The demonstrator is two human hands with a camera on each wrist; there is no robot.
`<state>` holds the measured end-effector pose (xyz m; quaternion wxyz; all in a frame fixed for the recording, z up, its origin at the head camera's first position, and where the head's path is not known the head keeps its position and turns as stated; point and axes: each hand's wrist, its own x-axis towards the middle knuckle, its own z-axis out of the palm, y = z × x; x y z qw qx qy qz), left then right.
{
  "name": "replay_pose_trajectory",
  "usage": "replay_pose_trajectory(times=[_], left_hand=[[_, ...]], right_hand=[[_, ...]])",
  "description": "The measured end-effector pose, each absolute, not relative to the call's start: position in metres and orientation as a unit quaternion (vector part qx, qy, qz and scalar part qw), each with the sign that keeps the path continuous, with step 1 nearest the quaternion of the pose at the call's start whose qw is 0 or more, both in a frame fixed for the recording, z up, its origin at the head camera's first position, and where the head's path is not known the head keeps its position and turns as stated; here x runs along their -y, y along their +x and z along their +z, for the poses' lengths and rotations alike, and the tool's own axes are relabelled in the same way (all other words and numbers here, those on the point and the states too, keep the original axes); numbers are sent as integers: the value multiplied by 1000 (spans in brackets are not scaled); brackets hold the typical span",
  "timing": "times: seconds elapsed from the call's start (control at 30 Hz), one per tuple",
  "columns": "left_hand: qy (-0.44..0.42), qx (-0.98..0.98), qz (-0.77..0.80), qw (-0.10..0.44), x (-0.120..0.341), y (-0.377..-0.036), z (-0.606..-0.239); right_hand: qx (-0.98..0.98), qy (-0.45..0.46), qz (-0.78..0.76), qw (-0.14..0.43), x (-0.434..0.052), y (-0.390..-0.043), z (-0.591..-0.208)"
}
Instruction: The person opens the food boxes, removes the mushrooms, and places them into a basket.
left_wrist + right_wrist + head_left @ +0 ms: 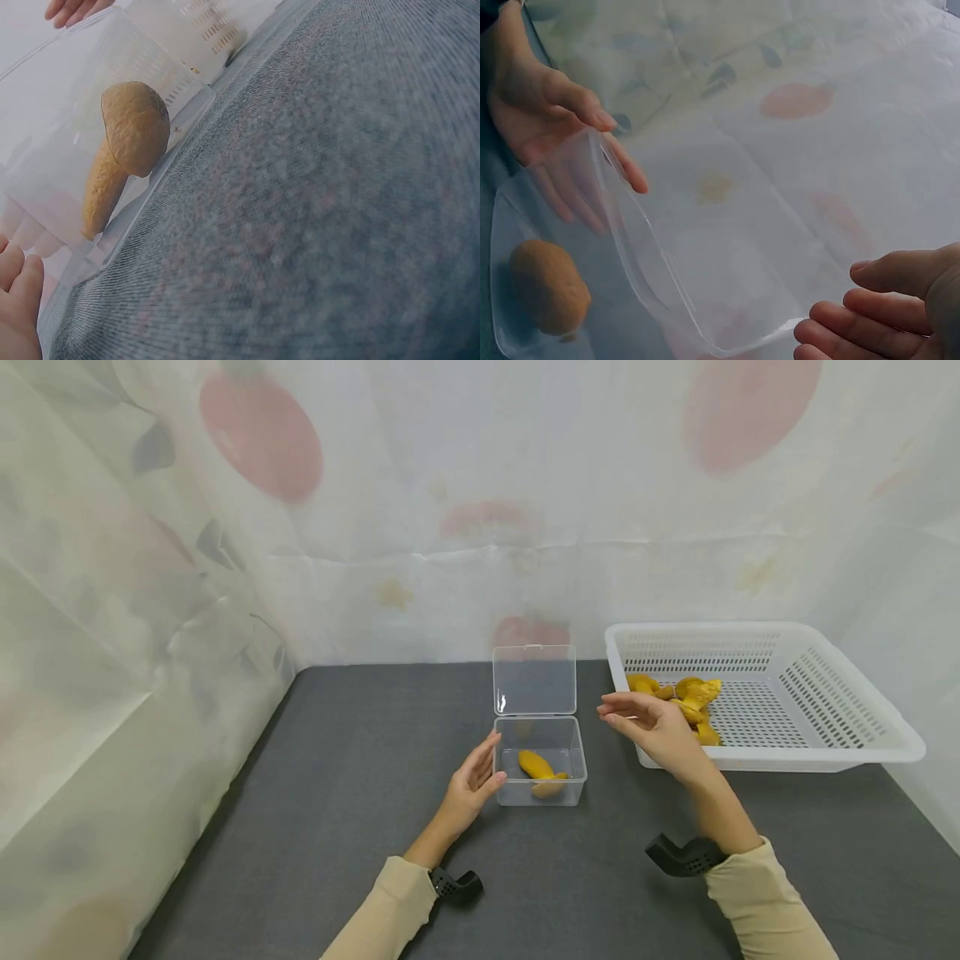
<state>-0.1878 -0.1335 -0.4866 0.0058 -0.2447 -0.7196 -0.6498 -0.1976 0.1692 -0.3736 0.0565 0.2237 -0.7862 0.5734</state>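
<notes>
A clear plastic box (506,793) stands on the dark tabletop with its hinged lid (535,681) raised. Inside lies a yellow-brown mushroom (536,765), whose rounded cap and stem show through the wall in the left wrist view. My left hand (467,789) rests against the box's left side, fingers fairly straight along the wall and thumb near the front corner. To the right of the box, my right hand (656,731) hovers in front of the basket's left end. Its fingers are loosely bent and nothing shows between them and the thumb.
A white perforated basket (885,752) stands at the back right, with several yellow mushrooms (697,693) in its left part. Behind the grey table (360,760) hangs a pale printed curtain (420,460); another covers the left side.
</notes>
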Motion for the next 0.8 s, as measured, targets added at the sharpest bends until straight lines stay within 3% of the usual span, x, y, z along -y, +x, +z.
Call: replay_pose_trajectory(times=[0.8], left_hand=[[-233, 725, -648, 2, 133, -188, -487]], right_hand=[[831, 244, 498, -45, -106, -206, -389]])
